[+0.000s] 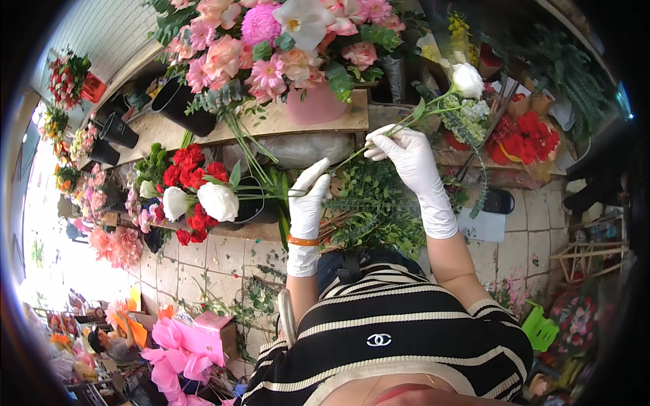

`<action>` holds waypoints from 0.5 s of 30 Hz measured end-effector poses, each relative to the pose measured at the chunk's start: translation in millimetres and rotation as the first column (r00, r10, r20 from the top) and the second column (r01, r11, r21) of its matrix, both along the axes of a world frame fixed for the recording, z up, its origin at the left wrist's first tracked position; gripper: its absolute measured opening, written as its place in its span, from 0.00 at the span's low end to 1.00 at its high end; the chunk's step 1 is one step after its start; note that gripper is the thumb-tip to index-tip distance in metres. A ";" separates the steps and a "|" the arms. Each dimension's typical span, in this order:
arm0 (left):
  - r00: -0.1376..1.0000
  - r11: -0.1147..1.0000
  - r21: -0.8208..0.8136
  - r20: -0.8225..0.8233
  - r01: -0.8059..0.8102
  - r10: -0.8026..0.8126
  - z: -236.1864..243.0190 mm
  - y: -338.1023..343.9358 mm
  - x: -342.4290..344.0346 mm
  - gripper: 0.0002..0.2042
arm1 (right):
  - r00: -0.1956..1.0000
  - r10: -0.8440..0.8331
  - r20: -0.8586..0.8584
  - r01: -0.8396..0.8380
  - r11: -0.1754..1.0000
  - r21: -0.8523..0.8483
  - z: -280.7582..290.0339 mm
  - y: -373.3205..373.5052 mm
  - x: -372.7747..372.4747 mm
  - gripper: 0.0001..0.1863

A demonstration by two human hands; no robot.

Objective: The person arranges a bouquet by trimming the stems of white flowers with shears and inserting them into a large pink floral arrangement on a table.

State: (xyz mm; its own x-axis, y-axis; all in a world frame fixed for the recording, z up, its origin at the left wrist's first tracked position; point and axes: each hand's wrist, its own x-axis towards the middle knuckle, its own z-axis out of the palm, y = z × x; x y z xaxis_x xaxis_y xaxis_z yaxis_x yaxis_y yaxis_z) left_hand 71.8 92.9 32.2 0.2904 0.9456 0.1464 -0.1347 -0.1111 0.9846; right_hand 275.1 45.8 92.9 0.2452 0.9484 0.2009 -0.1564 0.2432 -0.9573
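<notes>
My left hand [308, 193], in a white glove with an orange band at the wrist, grips green stems [274, 197] that run toward white blooms [218, 201] on the left. My right hand [399, 152], also gloved, pinches the slim stem [418, 114] of a white flower [466, 81] angled up and to the right. Red flowers [189, 164] sit beside the left-hand blooms, near a black bucket [250, 186]. Leafy green branches [365, 210] lie below and between my hands.
A wooden shelf [156, 130] carries black buckets and a pink pot [315, 105] of pink and white flowers. Red bouquets [521, 139] stand right. Cut leaves litter the tiled floor [169, 271]. A wooden frame [589, 250] and a partly seen person's dark leg [586, 196] are at right, pink wrapping [183, 345] lower left.
</notes>
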 end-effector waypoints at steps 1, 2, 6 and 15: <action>1.000 1.000 -0.012 0.005 0.009 -0.009 4.9 -1.8 5.0 0.13 | 1.000 0.024 0.001 -0.024 1.000 -0.010 -0.5 0.7 -1.4 0.08; 0.999 0.999 0.011 -0.003 0.036 -0.036 4.4 -3.8 6.7 0.13 | 0.999 0.048 -0.007 -0.048 0.999 -0.020 -1.5 0.2 -4.2 0.08; 0.999 0.992 -0.120 -0.025 0.045 -0.048 -6.5 -2.1 6.5 0.10 | 0.989 0.132 0.058 -0.131 0.991 -0.034 -10.2 8.8 -11.1 0.08; 0.998 0.982 -0.186 -0.054 -0.032 0.023 -34.2 -1.9 -0.4 0.08 | 0.965 0.202 0.164 -0.206 0.978 0.009 -6.3 1.2 -13.4 0.07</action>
State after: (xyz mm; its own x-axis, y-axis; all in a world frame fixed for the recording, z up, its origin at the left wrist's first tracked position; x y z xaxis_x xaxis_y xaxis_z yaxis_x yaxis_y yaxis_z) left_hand 71.4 91.0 -2.0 0.2664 0.9627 -0.0477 -0.0832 0.0723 0.9939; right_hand 261.6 47.0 86.6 0.0091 0.9690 0.2468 -0.0489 0.2470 -0.9678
